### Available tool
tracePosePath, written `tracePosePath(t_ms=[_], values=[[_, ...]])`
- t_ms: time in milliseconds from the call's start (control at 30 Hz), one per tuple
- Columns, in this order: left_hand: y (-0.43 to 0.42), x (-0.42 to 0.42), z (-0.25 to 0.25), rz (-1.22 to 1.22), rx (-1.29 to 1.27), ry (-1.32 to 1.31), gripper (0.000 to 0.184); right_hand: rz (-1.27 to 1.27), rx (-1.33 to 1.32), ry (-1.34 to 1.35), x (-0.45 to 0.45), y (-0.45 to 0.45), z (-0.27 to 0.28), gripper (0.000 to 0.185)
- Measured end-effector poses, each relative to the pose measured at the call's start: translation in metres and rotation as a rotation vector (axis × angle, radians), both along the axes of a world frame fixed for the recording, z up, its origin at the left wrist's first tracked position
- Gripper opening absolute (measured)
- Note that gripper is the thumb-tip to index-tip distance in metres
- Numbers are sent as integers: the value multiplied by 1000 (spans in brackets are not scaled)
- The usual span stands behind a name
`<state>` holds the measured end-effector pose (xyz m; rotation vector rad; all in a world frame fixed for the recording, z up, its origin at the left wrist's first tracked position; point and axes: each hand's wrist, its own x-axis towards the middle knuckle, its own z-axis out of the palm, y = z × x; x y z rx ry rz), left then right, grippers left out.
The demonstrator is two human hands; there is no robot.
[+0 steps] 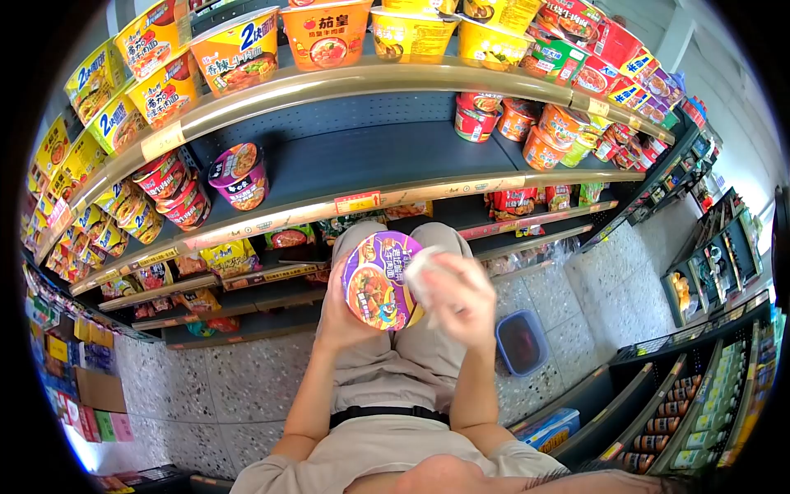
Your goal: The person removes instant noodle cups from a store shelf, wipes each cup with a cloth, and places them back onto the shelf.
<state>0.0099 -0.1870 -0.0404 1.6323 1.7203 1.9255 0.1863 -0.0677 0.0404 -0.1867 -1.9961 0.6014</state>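
My left hand [336, 319] is wrapped round the side of a purple instant noodle cup [377, 284], held above my lap with its printed lid facing up at me. In my right hand [465, 303] is a white cloth [421, 276], bunched in the fingers and lying against the right edge of the lid. The hand covers part of the cloth. Beyond my knees, a similar purple noodle cup [239, 179] stands on the dark shelf [354, 158], beside stacked red noodle cups [177, 191].
A blue basin [522, 344] with something dark in it sits on the speckled floor [255, 387] to my right. Yellow and orange noodle tubs [327, 37] line the upper shelf. Noodle packets [230, 258] fill lower shelves. More racks [650, 403] stand at right.
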Motion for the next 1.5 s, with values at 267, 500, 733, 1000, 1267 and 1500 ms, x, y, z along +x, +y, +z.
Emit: tracePosePath(t_ms=[267, 500, 733, 1000, 1267, 1500], values=[[-4, -2, -11, -14, -147, -8, 101, 165, 166, -164, -32, -47, 14, 39], [-9, 10, 13, 32, -45, 291, 112, -100, 88, -64, -38, -26, 5, 36], [-9, 12, 8, 39, -24, 139, 118, -531, 28, -144, -14, 14, -18, 29], [-10, 6, -1, -213, 99, -744, 86, -624, -187, 9, 25, 48, -46, 26], [-8, 0, -5, -249, 105, -1048, 71, -120, -12, 133, -18, -19, -14, 38], [-6, 4, -7, -284, 84, -1113, 59, -26, 208, 46, -51, -60, -17, 41]])
